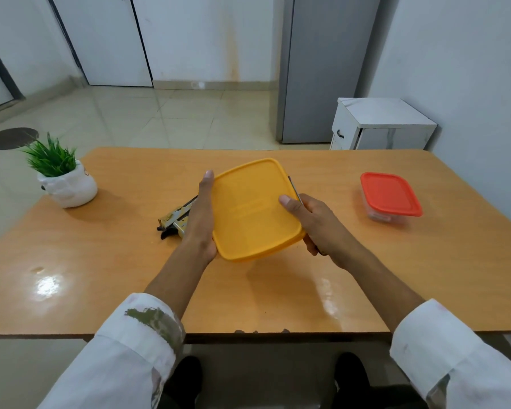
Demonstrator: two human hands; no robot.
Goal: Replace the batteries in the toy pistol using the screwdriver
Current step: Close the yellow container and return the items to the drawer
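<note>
A square box with a yellow lid is held above the middle of the table between both hands. My left hand presses flat against its left side, fingers extended along the edge. My right hand grips its right side with the thumb on the lid. The same hand also pins a screwdriver against the box; its thin metal shaft sticks out past the fingers. The toy pistol, silver and black, lies on the table just left of my left hand, partly hidden behind it.
A smaller clear box with a red lid stands on the table to the right. A potted green plant in a white pot sits at the far left corner. A white cabinet stands beyond the table.
</note>
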